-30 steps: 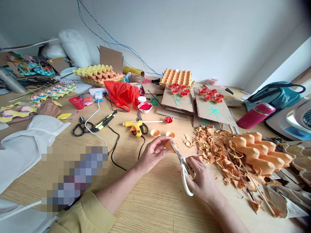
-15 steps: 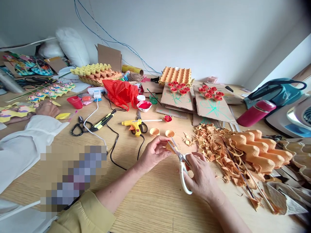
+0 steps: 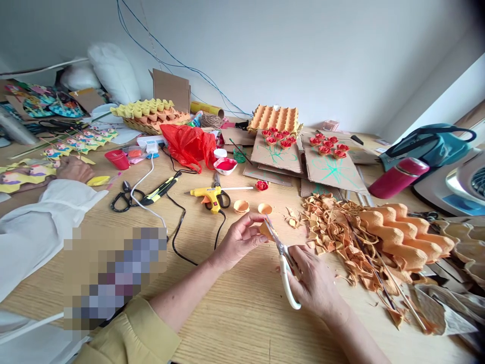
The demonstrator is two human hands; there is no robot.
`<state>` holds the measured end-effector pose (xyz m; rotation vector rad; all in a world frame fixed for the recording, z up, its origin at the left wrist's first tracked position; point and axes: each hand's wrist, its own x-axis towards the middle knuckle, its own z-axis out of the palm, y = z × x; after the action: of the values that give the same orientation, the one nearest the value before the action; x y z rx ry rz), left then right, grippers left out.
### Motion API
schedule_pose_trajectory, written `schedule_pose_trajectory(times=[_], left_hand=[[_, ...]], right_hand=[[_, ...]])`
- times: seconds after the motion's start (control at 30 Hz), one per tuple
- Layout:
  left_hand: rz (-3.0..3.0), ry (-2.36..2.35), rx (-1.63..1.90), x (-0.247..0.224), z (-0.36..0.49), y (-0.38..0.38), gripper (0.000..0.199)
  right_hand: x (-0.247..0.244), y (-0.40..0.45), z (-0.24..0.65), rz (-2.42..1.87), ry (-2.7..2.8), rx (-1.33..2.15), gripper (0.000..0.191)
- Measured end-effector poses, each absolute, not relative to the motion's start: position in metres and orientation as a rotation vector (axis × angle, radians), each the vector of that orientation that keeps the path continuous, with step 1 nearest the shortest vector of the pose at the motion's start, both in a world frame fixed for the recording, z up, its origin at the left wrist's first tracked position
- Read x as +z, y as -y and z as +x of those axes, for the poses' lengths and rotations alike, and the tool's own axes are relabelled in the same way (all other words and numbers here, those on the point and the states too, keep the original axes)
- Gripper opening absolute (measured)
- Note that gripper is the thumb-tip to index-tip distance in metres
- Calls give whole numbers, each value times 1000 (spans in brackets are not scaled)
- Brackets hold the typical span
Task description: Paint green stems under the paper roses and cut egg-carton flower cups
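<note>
Between its thumb and fingers my left hand [image 3: 241,238] pinches a small orange egg-carton cup [image 3: 267,230], partly hidden by the fingers. White-handled scissors [image 3: 287,280] are in my right hand [image 3: 312,275], their blades against the cup's edge. Just beyond my hands stand two more cut cups, an orange cup [image 3: 241,206] and a smaller cup [image 3: 264,208]. A yellow hot glue gun [image 3: 212,197] lies left of them, on top of black-handled scissors [image 3: 225,200]. A red paper rose [image 3: 261,185] on a white stick lies behind the cups.
Orange scraps [image 3: 329,227] and an egg tray [image 3: 411,235] lie to the right. Cardboard pieces with red flowers [image 3: 333,169] stand behind, near a bowl of red paint [image 3: 225,165]. A pink bottle [image 3: 399,178] is at far right. On the left rests another person's hand [image 3: 75,169].
The scissor blades have come closer together on the cup, and my right hand has tilted slightly. My left hand stays almost in place.
</note>
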<state>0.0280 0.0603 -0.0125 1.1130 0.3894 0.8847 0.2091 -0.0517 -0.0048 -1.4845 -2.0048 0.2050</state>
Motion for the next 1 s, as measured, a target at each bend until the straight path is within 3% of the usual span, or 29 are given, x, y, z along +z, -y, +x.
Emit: schedule_pose_trajectory(times=[0.4,0.77,1.0], left_hand=[[1114,-370,879,-14,31,-62,32],[1055,-346,870,-15,31,-61,31],[904,-310,802,-13,28,-61,34]], right_hand=[[-9,46,211,-1554,2012,154,18],[-11,49,207,-1516,1990,130,26],[-17,46,211,-1611,1714,309,23]])
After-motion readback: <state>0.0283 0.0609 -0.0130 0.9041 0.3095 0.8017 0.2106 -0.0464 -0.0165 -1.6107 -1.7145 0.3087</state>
